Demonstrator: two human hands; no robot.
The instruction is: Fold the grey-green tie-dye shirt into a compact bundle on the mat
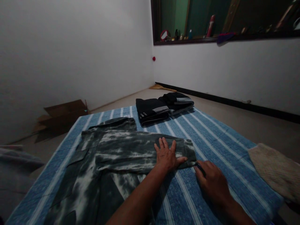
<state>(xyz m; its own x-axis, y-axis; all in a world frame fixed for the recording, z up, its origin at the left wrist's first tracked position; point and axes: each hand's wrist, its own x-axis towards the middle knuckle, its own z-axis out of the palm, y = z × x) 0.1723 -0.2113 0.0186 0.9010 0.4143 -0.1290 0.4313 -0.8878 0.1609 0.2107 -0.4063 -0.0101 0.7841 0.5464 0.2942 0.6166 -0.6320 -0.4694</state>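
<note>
Left hand [166,158], fingers spread, presses mottled garment [126,150]; right hand [214,181] pinches cuff edge [192,163]. Black clothes [152,110] folded; mottled garment only partly.

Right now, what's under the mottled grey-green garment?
The garment lies on the blue striped cloth, visible around its edges. Anything else beneath is covered, can't tell. The left hand rests spread on top.
</note>
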